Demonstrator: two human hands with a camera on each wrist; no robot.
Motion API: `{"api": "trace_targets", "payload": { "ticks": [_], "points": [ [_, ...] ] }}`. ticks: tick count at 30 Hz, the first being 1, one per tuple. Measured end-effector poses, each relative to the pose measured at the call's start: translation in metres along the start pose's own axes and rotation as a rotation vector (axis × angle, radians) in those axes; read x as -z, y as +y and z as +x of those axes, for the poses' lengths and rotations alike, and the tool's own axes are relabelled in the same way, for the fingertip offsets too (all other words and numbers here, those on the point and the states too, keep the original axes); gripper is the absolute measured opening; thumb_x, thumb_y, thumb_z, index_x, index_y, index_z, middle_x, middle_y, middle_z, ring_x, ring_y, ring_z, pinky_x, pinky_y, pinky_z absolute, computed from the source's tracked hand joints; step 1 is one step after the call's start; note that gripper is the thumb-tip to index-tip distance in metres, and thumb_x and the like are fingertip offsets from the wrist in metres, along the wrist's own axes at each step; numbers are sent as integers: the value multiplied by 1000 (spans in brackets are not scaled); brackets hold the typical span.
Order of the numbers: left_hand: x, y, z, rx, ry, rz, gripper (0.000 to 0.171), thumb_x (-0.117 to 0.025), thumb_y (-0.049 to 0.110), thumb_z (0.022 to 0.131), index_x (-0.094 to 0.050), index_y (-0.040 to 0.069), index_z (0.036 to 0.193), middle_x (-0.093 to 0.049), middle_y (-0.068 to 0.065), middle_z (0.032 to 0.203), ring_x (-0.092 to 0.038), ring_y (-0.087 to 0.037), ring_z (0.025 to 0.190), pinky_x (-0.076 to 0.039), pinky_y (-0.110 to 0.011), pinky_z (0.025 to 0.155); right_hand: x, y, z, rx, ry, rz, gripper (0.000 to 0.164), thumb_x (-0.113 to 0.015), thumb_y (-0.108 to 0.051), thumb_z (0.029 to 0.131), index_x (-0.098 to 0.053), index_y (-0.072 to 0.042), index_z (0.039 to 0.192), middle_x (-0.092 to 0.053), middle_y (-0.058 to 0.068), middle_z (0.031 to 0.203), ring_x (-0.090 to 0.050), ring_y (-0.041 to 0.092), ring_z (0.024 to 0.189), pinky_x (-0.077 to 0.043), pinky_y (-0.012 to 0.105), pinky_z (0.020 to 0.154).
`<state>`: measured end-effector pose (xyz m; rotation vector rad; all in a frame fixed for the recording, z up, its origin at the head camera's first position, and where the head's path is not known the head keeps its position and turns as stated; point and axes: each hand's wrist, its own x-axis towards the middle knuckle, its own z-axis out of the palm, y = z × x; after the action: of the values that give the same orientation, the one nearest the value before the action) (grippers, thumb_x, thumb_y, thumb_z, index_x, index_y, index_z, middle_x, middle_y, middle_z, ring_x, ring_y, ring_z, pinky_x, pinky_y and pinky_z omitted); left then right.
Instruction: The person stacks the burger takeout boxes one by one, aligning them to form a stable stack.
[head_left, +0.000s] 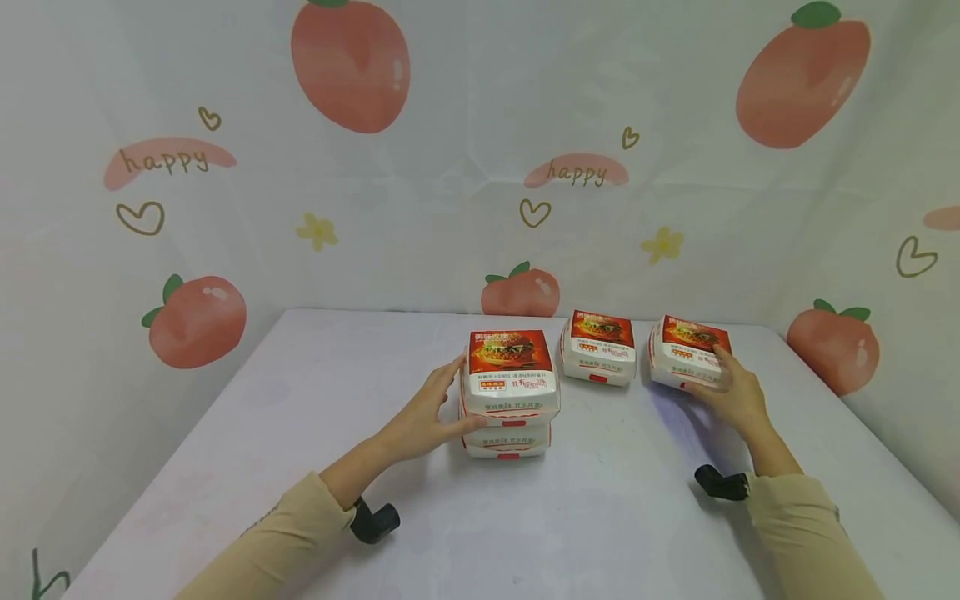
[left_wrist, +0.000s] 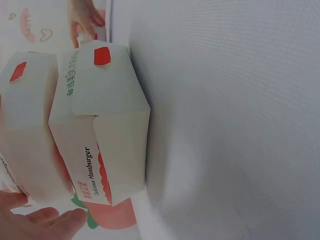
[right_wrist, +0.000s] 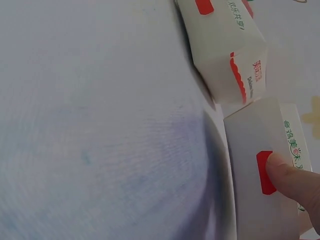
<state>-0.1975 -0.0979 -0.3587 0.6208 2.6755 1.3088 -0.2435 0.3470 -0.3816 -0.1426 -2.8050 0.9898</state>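
Observation:
Two white-and-red burger boxes are stacked in the middle of the table. My left hand [head_left: 427, 421] holds the upper burger box [head_left: 513, 385] from its left side, thumb along the front and fingers towards the back. Under it, the lower burger box [left_wrist: 120, 135] stands on the table, slightly offset. Over at the right, my right hand [head_left: 738, 398] grips another burger box [head_left: 686, 354], its thumb [right_wrist: 287, 175] pressing near the red front tab and its fingers at the right side. Just left of that one sits a further burger box [head_left: 597, 350].
The pale table [head_left: 585, 525] runs back to a white cloth [head_left: 435, 225] printed with fruit, hearts and "happy". Black wrist-worn fittings [head_left: 375, 521] stick out by both sleeves.

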Motion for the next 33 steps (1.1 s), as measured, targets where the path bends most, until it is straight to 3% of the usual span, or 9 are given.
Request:
{"api": "trace_targets", "payload": {
  "ticks": [33],
  "points": [
    [0, 1, 0, 5, 4, -15, 95, -70, 40, 81, -10, 16, 151, -22, -8, 153, -28, -24, 140, -36, -48, 110, 18, -32, -8, 64, 80, 62, 86, -66, -27, 87, -12, -5, 149, -19, 39, 145, -19, 57, 132, -22, 72, 102]
  ]
}}
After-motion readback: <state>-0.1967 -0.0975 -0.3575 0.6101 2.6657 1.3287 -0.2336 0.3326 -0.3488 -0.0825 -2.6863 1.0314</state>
